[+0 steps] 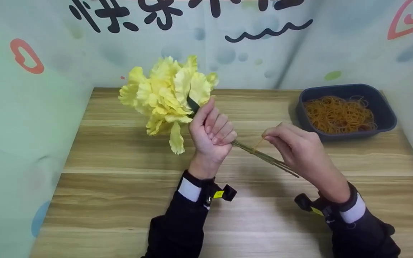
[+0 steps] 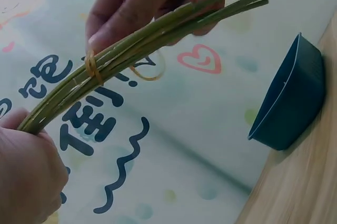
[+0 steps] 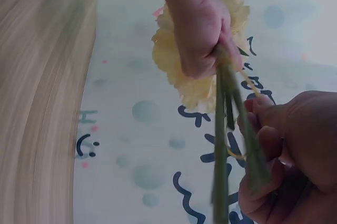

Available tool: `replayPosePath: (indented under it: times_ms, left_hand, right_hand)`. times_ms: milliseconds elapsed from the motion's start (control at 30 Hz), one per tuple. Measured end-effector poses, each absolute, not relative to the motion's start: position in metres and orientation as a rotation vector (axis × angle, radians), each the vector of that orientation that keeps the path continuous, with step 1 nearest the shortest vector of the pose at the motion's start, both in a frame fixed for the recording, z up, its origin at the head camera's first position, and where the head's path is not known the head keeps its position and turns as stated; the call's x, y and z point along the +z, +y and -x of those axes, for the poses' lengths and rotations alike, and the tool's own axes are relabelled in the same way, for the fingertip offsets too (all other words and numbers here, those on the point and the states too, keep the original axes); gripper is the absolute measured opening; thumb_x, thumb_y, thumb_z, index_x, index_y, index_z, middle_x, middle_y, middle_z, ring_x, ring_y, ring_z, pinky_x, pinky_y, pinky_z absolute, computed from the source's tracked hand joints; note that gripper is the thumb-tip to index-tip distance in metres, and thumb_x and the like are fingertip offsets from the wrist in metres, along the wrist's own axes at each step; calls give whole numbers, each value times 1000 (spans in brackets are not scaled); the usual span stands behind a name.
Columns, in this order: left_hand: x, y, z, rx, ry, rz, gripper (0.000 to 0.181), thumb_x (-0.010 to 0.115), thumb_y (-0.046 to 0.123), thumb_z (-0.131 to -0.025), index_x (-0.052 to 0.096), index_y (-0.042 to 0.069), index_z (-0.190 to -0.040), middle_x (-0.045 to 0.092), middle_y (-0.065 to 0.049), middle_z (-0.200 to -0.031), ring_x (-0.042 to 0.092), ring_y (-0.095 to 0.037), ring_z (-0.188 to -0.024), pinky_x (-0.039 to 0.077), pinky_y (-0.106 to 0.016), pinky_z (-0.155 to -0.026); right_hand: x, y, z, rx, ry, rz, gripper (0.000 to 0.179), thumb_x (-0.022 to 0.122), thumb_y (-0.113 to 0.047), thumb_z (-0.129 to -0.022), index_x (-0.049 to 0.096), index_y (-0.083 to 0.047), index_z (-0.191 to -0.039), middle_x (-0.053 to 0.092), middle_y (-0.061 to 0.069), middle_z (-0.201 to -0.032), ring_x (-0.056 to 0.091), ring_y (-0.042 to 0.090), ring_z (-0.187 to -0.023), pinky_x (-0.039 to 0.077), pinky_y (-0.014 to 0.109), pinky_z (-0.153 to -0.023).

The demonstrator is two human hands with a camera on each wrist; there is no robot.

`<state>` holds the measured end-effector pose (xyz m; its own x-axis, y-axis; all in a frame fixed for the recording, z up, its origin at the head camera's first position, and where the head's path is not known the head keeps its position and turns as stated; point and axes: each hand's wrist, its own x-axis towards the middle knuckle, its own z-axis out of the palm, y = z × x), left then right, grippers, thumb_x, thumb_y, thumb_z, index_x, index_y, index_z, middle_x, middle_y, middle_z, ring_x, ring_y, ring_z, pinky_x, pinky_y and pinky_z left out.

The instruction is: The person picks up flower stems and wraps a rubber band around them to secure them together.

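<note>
My left hand point(image 1: 212, 134) grips a bunch of yellow artificial flowers point(image 1: 165, 95) just below the blooms, which point to the upper left. Green stems point(image 1: 269, 158) run out of the fist toward the lower right. Around them goes a rubber band point(image 2: 93, 68), wound at least once, seen in the left wrist view. Thumb and fingertips of my right hand point(image 1: 301, 152) pinch the band and draw a stretch of it away from the stems. A loose loop of band also hangs beside the stems in that view. The band's part within the pinch is hidden.
A dark blue plastic box point(image 1: 387, 123) stands at the back right of the wooden table point(image 1: 120, 208). It holds a heap of rubber bands point(image 1: 339, 114). Behind the table hangs a pale printed backdrop point(image 1: 249, 68) with lettering and hearts.
</note>
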<state>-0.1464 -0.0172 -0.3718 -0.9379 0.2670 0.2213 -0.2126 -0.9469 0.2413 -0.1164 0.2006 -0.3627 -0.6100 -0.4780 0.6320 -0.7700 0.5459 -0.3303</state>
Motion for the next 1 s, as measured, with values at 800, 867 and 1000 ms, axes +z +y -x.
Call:
replayPosePath:
  times_ms: [800,867,1000]
  left_hand:
    - [-383,-6,141,2806,-307,-581,63,4,52,-113,17,23,-59,15,10,-50,10,-5,-43,4,-18,-42]
    - [-383,-8,142,2832,-296,-576,63,4,52,-114,16,23,-59,14,10,-50,9,-5,-43,4,-18,-42]
    - [-382,-11,143,2863,-297,-548,64,7,52,-114,16,23,-59,15,10,-49,9,-5,-42,4,-18,-43]
  right_hand:
    - [-405,182,127,1065,-2517,-1224,20,66,-1,-101,77,-9,-116,70,-1,-75,60,4,-62,52,19,-56]
    - [-407,177,125,1123,-2524,-1238,15,67,-5,-103,75,-9,-115,63,-3,-71,53,2,-60,47,17,-54]
    - [-405,175,122,1150,-2550,-1213,12,65,-6,-105,73,-9,-113,65,-2,-75,57,5,-64,50,21,-57]
